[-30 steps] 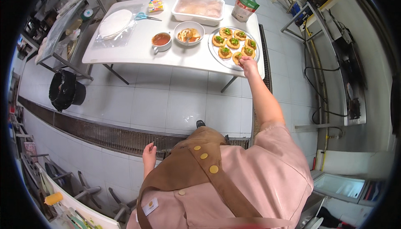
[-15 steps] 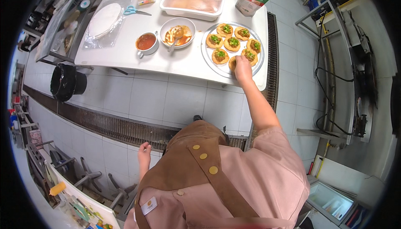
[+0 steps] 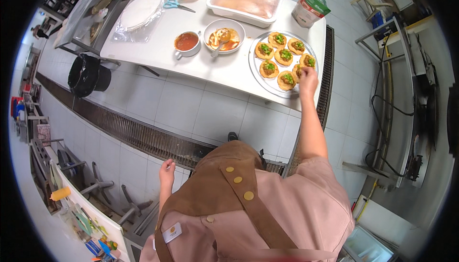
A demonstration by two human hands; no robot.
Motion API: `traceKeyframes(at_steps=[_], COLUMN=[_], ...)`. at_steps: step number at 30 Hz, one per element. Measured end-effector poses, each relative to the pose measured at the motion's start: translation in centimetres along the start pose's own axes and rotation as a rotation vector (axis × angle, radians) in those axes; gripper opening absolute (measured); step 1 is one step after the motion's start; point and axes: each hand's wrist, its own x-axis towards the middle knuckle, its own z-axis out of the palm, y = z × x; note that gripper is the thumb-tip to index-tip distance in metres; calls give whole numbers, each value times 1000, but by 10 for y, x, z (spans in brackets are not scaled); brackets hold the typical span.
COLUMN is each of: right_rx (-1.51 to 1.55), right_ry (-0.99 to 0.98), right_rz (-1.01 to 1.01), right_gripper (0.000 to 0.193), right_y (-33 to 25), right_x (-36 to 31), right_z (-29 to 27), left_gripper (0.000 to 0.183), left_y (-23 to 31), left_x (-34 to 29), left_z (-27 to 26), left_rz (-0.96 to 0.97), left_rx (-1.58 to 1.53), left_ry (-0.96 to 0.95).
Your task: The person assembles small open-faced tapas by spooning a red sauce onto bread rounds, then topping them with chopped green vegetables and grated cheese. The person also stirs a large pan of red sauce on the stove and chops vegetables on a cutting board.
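Note:
My right hand [image 3: 308, 81] reaches over the right front of a round metal tray [image 3: 270, 83], its fingertips pinched together. Beneath them, a small golden round [image 3: 297, 72] is partly hidden. Several similar rounds, topped with brown filling and chopped green bits, cover the tray, including one at its front [image 3: 287, 80]. What the pinched fingers hold, if anything, cannot be made out. My left hand [image 3: 167, 172] hangs beside my apron, away from the table, with fingers curled in; any content is hidden.
On the white table [image 3: 158, 61] stand a bowl with a spoon [image 3: 224, 36], a cup of red sauce [image 3: 187, 42], a lidded white tub [image 3: 246, 1] and a green-topped pouch [image 3: 310, 8]. Scissors [image 3: 178, 5] lie near bagged white discs [image 3: 140, 11]. A black bin [image 3: 84, 76] stands left.
My right hand has moved from the front round to the one on its right. Green bits now show on the front round. The whole view has shifted, placing the table farther right.

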Motion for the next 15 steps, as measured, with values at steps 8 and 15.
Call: traceKeyframes(at_steps=[8,15], right_rx=[-7,-213], right_ry=[-19,-143], right_rz=[482,455], right_gripper=[12,13], right_y=[93,91], right_x=[45,60], right_z=[4,18], left_gripper=[30,28], left_y=[-61,-85], left_x=[-32,-48], left_z=[-4,-2], left_rz=[-229,-349], left_rx=[-121,-111], left_ry=[97,42])
